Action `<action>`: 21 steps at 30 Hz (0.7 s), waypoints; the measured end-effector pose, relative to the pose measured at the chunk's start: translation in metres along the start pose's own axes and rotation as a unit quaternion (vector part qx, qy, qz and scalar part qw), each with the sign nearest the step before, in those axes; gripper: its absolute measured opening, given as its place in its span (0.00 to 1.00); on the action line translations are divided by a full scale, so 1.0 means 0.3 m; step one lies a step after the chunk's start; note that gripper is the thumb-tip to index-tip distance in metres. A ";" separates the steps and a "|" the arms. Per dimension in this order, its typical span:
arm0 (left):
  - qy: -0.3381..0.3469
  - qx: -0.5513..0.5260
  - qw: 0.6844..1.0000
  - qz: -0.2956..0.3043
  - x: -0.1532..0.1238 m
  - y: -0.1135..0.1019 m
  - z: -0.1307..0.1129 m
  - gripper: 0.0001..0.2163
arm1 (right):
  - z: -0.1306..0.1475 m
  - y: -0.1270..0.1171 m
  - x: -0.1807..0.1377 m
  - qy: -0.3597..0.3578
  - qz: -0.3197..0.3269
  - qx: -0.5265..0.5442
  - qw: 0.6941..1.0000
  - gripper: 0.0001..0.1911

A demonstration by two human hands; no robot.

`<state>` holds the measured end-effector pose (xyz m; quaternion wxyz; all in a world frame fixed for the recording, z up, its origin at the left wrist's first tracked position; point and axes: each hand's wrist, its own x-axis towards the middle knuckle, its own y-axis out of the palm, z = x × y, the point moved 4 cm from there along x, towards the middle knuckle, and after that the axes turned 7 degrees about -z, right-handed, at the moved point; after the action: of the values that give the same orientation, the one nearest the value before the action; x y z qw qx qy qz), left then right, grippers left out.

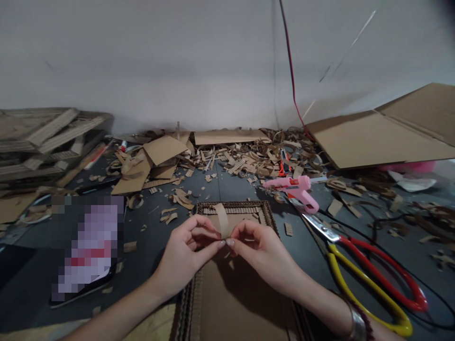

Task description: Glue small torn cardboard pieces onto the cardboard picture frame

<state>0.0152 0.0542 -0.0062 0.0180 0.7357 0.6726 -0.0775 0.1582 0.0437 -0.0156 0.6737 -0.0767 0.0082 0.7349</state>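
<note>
Spread low across the view, a dark grey work surface (209,187), littered with cardboard offcuts and curled shavings. Behind it, a bare white wall (177,61), with a heap of corrugated scraps (245,158) banked along its foot and a red cable (291,71) hanging down in front. Piled at far left, a stack of corrugated cardboard strips (46,137); propped at far right, a large folded cardboard sheet (384,132). Lying mid-table, a pink hot glue gun (295,187), just above long shears with red and yellow handles (369,279). Near the lower left, an object too blurred to identify (87,246).

Directly under both hands, a rectangular cardboard frame (236,207) with a ridged corrugated border, resting flat on the surface, with a wider cardboard panel (231,303) running toward the body. Held just above the frame, a narrow strip of cardboard (222,220), bowed upward into an arch. Left hand (181,255) partly closed, thumb and fingers pinching one end of the strip. Right hand (259,251) likewise half curled, gripping the other end, fingertips nearly touching the left's. Around the right wrist, a metal bangle (357,327).
</note>
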 end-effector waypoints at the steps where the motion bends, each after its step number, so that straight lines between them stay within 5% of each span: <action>1: -0.003 0.000 1.000 -0.001 0.001 0.000 -0.001 0.12 | 0.000 -0.001 0.001 -0.005 0.001 0.008 1.000 0.04; 14: -0.007 -0.031 0.999 0.003 0.006 0.002 -0.008 0.13 | 0.036 -0.016 -0.019 -0.201 -0.047 -0.150 0.967 0.05; 21: -0.025 -0.056 0.998 0.020 0.006 0.005 -0.002 0.15 | 0.051 -0.012 -0.030 -0.231 -0.031 -0.187 0.954 0.06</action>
<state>0.0169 0.0559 -0.0058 0.0773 0.7449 0.6602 -0.0576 0.1610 0.0368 0.0010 0.6530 -0.0290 -0.2876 0.7001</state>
